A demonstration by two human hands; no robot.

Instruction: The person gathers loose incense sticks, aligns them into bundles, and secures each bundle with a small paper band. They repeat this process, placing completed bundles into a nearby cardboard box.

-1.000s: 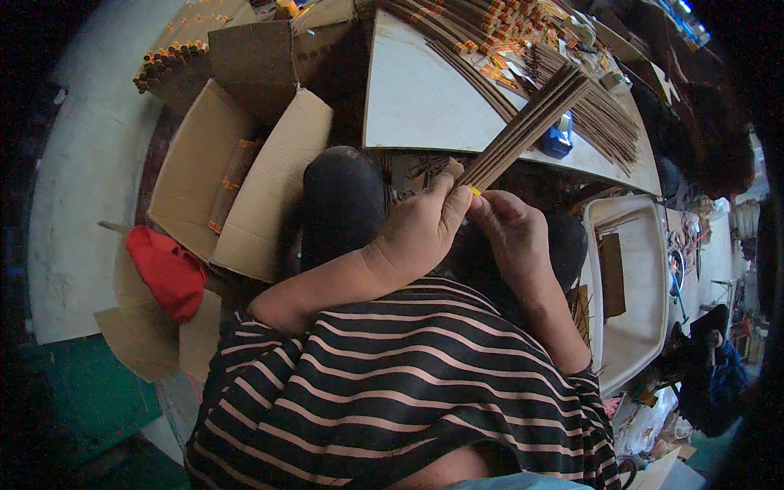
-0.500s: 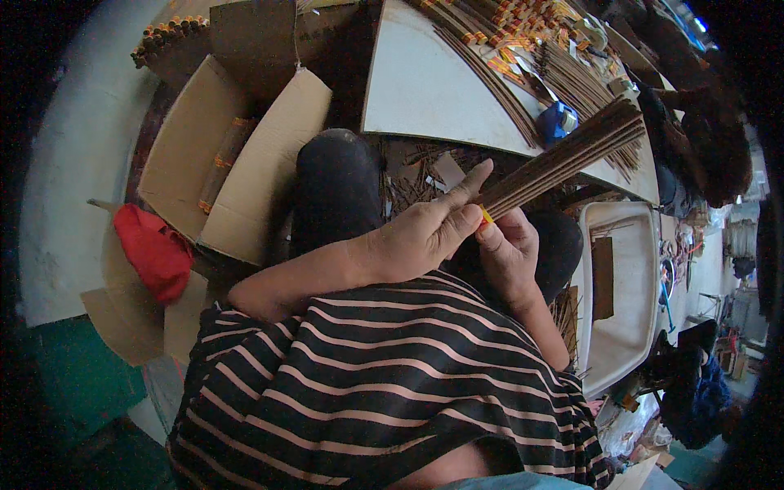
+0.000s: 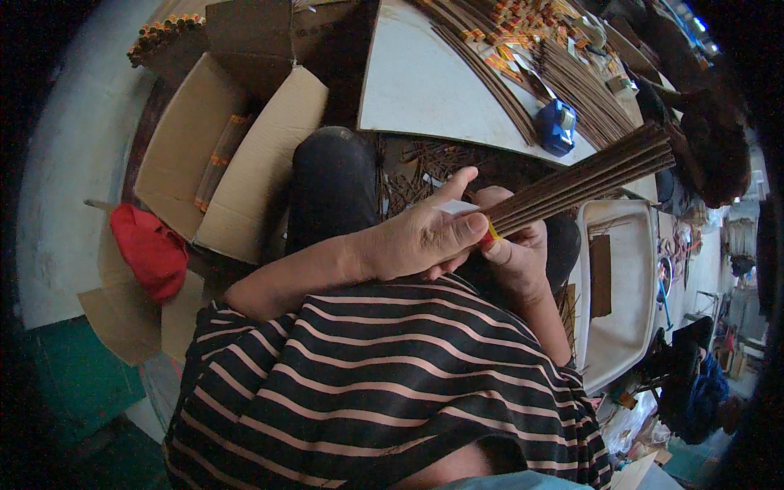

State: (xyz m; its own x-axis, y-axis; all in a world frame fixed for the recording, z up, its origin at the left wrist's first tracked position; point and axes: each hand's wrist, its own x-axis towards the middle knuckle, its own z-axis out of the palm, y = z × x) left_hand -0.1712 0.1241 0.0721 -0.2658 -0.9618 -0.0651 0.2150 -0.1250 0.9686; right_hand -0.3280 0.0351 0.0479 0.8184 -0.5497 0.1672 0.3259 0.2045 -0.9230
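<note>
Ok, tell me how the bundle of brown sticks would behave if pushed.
The bundle of brown sticks is probably stiff: it juts out straight, without visible sag. Its far end may splay, since the red-and-yellow band sits at the near end. Single sticks could snap, being thin for their length.

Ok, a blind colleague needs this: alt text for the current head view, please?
A bare left hand and right hand hold a bundle of thin brown sticks, banded red and yellow at the near end. Beyond lies a white table bearing more brown sticks; an open brown cardboard box stands left, a white rectangular tub right.
</note>
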